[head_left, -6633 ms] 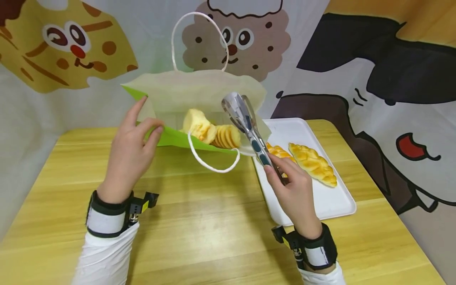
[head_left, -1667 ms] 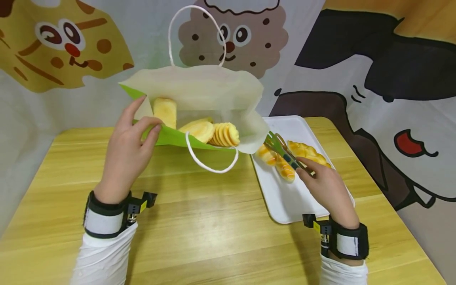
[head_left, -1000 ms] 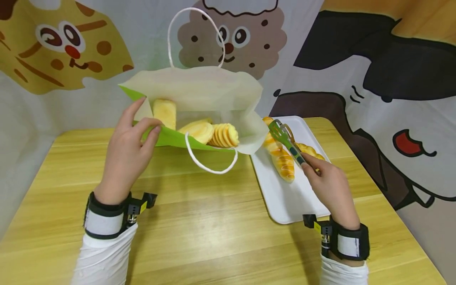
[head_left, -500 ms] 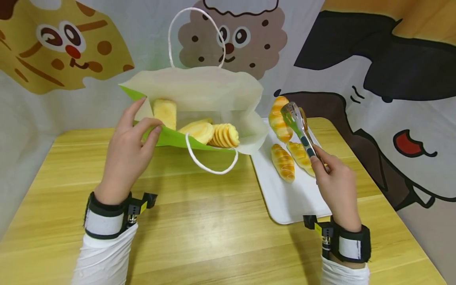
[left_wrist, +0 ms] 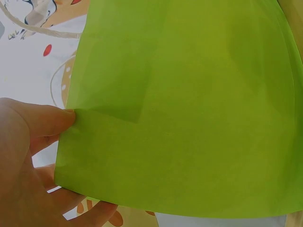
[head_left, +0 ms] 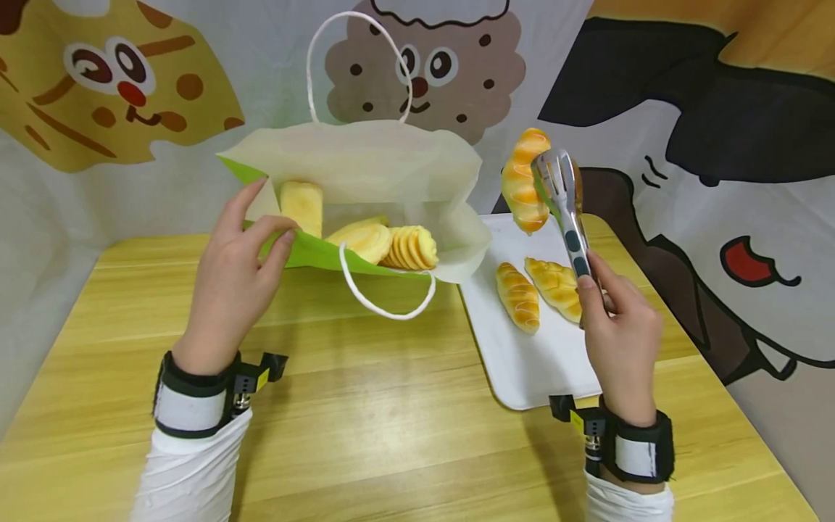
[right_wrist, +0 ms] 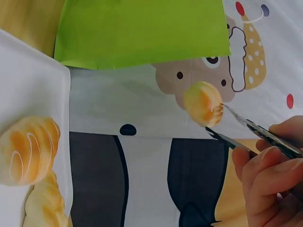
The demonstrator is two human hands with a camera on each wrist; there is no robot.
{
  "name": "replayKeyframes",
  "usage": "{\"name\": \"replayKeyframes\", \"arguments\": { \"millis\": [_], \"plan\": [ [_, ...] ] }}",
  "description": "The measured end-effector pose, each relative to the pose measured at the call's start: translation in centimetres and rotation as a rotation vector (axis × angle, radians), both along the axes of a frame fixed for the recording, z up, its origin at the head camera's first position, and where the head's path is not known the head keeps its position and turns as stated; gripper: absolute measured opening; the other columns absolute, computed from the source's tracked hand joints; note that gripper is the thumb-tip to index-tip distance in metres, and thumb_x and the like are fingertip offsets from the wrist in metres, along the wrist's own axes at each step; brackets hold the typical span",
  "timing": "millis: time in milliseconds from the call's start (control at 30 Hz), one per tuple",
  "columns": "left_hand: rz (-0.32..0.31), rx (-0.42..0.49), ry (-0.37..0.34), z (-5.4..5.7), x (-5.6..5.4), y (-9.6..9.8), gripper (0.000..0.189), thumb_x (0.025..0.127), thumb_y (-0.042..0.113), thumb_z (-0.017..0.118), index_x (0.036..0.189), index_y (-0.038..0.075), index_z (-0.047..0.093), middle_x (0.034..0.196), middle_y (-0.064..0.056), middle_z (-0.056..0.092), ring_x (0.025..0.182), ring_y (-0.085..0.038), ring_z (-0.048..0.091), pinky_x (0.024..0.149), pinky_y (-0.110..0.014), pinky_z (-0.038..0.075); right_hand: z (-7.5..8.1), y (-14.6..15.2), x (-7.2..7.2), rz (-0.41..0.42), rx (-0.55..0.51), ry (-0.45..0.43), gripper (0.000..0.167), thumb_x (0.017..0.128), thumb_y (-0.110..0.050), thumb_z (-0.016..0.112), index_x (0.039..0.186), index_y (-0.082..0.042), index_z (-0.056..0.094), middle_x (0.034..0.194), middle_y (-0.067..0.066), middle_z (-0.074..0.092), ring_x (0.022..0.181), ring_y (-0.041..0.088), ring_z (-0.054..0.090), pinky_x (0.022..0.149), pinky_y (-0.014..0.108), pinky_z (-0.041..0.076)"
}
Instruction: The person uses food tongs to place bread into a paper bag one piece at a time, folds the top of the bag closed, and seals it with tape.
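My left hand [head_left: 238, 268] pinches the rim of a green paper bag [left_wrist: 184, 109] at its left side, thumb on the outside, holding the mouth wide. Inside the bag lie a rectangular piece of bread [head_left: 302, 206], a flat pale slice [head_left: 365, 239] and a sliced roll [head_left: 414, 248]. In my right hand [head_left: 620, 326] are metal tongs [head_left: 566, 217], gripped by the handles. Their tips clamp a golden bread roll [head_left: 524, 181], raised above the far end of the white tray [head_left: 554, 370]. In the right wrist view the roll [right_wrist: 203, 104] shows end-on between the tong tips.
On the tray sit a roll with white icing lines [head_left: 518, 297] and a braided bread [head_left: 554, 286]. The bag's white front handle [head_left: 391, 315] droops over the wooden table [head_left: 365, 435]. A cartoon-printed cloth [head_left: 280, 65] hangs close behind.
The tongs have taken a bread roll from the tray and lifted it upward, with the right hand rising slightly. Earlier, a piece of bread came into the bag. The left hand stays at the rim.
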State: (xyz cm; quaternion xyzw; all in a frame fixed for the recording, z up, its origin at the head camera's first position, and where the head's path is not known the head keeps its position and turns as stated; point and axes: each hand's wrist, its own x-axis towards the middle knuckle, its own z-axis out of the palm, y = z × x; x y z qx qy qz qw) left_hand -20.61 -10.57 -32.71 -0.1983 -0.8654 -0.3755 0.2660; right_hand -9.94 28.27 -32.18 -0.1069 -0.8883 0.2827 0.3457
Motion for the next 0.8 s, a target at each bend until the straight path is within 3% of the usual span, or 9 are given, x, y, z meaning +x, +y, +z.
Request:
{"name": "replayKeyframes", "arguments": {
  "millis": [233, 533, 800],
  "plan": [
    [-0.005, -0.003, 0.002, 0.0, 0.0, 0.0, 0.014, 0.097, 0.007, 0.064, 0.103, -0.003, 0.072, 0.156, -0.017, 0.042, 0.143, -0.038, 0.041, 0.107, -0.060, 0.042, 0.0, -1.2, -0.1, 0.068, 0.000, 0.105, 0.033, 0.100, -0.016, 0.062, 0.132, -0.016, 0.067, 0.088, 0.010, 0.067, 0.056, -0.007, 0.043, 0.051, 0.008, 0.036],
    [-0.003, -0.012, 0.007, -0.1, -0.2, 0.0, 0.013, 0.097, 0.007, 0.064, 0.102, -0.004, 0.071, 0.156, -0.017, 0.042, 0.143, -0.038, 0.041, 0.106, -0.060, 0.043, -0.3, -2.4, -0.3, 0.170, 0.030, 0.195, 0.034, 0.097, -0.008, 0.064, 0.131, -0.011, 0.067, 0.084, 0.003, 0.062, 0.057, -0.004, 0.044, 0.054, 0.006, 0.037],
    [-0.004, -0.018, -0.001, -0.2, -0.3, 0.0, 0.014, 0.097, 0.008, 0.064, 0.103, -0.004, 0.071, 0.156, -0.017, 0.041, 0.143, -0.039, 0.041, 0.110, -0.059, 0.041, -0.5, -2.7, -0.4, 0.142, 0.005, 0.220, 0.034, 0.094, 0.001, 0.065, 0.128, -0.004, 0.067, 0.083, 0.015, 0.064, 0.060, -0.007, 0.042, 0.057, 0.003, 0.035]
  ]
}}
